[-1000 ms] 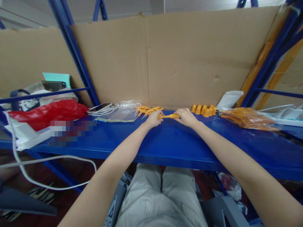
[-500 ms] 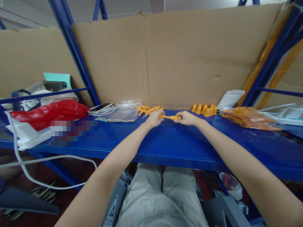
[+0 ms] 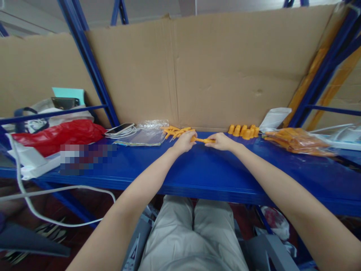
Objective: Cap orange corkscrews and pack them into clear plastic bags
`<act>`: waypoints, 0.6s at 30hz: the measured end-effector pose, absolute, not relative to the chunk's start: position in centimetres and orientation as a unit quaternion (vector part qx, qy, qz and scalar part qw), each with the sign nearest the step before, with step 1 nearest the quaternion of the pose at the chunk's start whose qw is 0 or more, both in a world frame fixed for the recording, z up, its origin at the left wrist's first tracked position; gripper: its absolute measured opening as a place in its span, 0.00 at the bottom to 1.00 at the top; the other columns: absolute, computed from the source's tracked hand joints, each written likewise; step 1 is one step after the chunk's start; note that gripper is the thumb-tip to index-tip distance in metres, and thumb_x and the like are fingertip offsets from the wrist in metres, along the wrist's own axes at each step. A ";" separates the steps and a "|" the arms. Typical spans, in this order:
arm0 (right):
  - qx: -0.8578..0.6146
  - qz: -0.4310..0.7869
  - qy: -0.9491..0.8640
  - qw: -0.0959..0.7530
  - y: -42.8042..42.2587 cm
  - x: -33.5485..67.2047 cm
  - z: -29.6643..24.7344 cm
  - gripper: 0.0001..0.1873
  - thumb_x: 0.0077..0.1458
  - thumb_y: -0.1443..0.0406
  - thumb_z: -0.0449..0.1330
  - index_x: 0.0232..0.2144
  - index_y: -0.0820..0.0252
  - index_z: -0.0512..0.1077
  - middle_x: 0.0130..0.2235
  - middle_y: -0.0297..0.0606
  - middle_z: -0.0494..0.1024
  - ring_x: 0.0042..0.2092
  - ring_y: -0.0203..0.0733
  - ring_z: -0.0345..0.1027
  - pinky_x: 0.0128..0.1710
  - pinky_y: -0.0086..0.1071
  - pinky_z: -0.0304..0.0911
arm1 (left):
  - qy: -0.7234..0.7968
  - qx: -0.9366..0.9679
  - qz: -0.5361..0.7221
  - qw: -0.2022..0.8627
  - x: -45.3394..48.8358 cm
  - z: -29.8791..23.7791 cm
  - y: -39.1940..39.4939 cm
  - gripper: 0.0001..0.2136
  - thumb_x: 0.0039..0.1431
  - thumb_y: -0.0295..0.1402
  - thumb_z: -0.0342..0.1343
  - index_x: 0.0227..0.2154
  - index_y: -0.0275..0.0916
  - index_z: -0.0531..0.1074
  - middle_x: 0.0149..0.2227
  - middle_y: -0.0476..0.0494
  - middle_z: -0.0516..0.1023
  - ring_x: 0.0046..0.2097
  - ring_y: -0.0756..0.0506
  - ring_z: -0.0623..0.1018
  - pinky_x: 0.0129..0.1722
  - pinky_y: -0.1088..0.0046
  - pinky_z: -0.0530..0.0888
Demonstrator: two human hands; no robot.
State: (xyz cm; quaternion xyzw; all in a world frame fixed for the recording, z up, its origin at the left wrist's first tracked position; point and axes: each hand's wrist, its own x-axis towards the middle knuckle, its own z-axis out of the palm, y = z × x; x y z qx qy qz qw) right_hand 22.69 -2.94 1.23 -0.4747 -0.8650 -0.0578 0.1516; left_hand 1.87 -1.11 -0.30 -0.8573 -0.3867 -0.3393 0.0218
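Note:
A slim orange plastic rod point(image 3: 200, 140) with a ridged stretch is held level between my two hands, just above the blue shelf top. My left hand point(image 3: 185, 142) is closed around its left end, and the fingers hide that end. At the other end, my right hand point(image 3: 222, 142) grips the rod between thumb and fingers. Behind my left hand lies a pile of orange branched pieces point(image 3: 176, 131) with thin silvery spiral or chain-like parts hanging from them. Several orange cup-shaped pieces point(image 3: 246, 132) stand in a group beyond my right hand.
A clear plastic bag point(image 3: 146, 136) and a phone point(image 3: 120, 129) with a white cable are left of the orange pile. Farther left lies a red bag point(image 3: 60, 134). At right sits a bag of orange parts point(image 3: 296, 139). Cardboard point(image 3: 220, 71) walls the back.
My right hand has turned slightly on the rod, its fingers now covering more of the right end. My left hand has barely moved.

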 end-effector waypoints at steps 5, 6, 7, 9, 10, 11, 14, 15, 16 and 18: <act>-0.500 -0.061 -0.844 0.184 -2.2 23.2 0.7 0.14 0.55 0.58 0.58 0.40 0.59 0.73 0.39 0.43 0.79 0.40 0.48 0.70 0.38 0.35 0.56 | -0.417 -0.843 -0.339 0.002 2.4 -0.5 -0.9 0.11 0.45 0.23 0.63 0.33 0.38 0.70 0.37 0.46 0.76 0.43 0.44 0.75 0.48 0.62 0.70; -0.490 -0.089 -0.846 0.189 -2.2 23.3 0.7 0.15 0.53 0.59 0.59 0.42 0.59 0.73 0.41 0.45 0.78 0.42 0.50 0.70 0.40 0.37 0.55 | -0.428 -0.838 -0.339 -0.007 2.5 -0.6 -0.8 0.11 0.45 0.24 0.63 0.33 0.38 0.70 0.36 0.46 0.76 0.41 0.45 0.76 0.47 0.63 0.71; -0.476 -0.117 -0.851 0.192 -2.2 23.4 0.8 0.15 0.53 0.60 0.60 0.42 0.59 0.72 0.43 0.46 0.78 0.45 0.51 0.69 0.43 0.38 0.54 | -0.437 -0.833 -0.339 -0.016 2.5 -0.7 -0.7 0.11 0.45 0.24 0.63 0.32 0.38 0.70 0.36 0.47 0.76 0.39 0.45 0.76 0.45 0.63 0.72; -0.446 -0.160 -0.860 0.190 -2.4 23.6 1.0 0.13 0.53 0.61 0.60 0.41 0.59 0.73 0.42 0.46 0.78 0.46 0.51 0.68 0.45 0.39 0.52 | -0.446 -0.828 -0.339 -0.036 2.5 -0.8 -0.5 0.10 0.46 0.25 0.63 0.33 0.38 0.70 0.34 0.48 0.75 0.35 0.47 0.76 0.41 0.65 0.73; -0.436 -0.171 -0.864 0.186 -2.5 23.6 1.2 0.11 0.54 0.62 0.59 0.39 0.59 0.73 0.41 0.46 0.78 0.45 0.50 0.69 0.45 0.39 0.51 | -0.447 -0.827 -0.337 -0.043 2.4 -0.8 -0.5 0.10 0.47 0.25 0.62 0.33 0.38 0.70 0.34 0.48 0.75 0.33 0.48 0.75 0.39 0.66 0.74; -0.430 -0.174 -0.867 0.181 -2.6 23.6 1.3 0.09 0.54 0.63 0.57 0.38 0.59 0.73 0.39 0.45 0.79 0.44 0.49 0.69 0.45 0.39 0.51 | -0.447 -0.827 -0.337 -0.047 2.3 -0.9 -0.5 0.10 0.47 0.25 0.62 0.33 0.38 0.70 0.33 0.48 0.74 0.32 0.49 0.75 0.38 0.67 0.74; -0.437 -0.147 -0.873 0.162 -2.9 23.6 1.7 0.10 0.55 0.61 0.57 0.35 0.59 0.74 0.37 0.43 0.79 0.41 0.48 0.70 0.42 0.37 0.52 | -0.427 -0.835 -0.346 -0.025 2.1 -0.7 -0.7 0.10 0.47 0.24 0.62 0.33 0.38 0.69 0.35 0.48 0.75 0.36 0.48 0.75 0.41 0.66 0.73; -0.448 -0.128 -0.871 0.155 -2.9 23.5 1.7 0.11 0.55 0.60 0.57 0.35 0.59 0.75 0.36 0.43 0.79 0.40 0.48 0.70 0.40 0.36 0.53 | -0.414 -0.840 -0.350 -0.010 2.0 -0.7 -0.7 0.11 0.47 0.24 0.62 0.34 0.38 0.69 0.36 0.47 0.75 0.38 0.47 0.76 0.43 0.66 0.72; -0.461 -0.106 -0.868 0.147 -2.9 23.5 1.7 0.12 0.55 0.58 0.57 0.35 0.59 0.75 0.36 0.42 0.79 0.39 0.47 0.71 0.39 0.36 0.54 | -0.400 -0.847 -0.350 0.003 2.0 -0.6 -0.8 0.11 0.47 0.23 0.62 0.34 0.38 0.69 0.37 0.46 0.75 0.41 0.46 0.75 0.46 0.65 0.71; -0.487 -0.063 -0.861 0.136 -2.8 23.5 1.5 0.13 0.55 0.57 0.57 0.36 0.59 0.75 0.35 0.42 0.80 0.38 0.47 0.71 0.36 0.35 0.55 | -0.385 -0.856 -0.345 0.018 2.1 -0.5 -1.0 0.12 0.46 0.22 0.63 0.34 0.38 0.69 0.39 0.45 0.76 0.45 0.45 0.75 0.48 0.64 0.70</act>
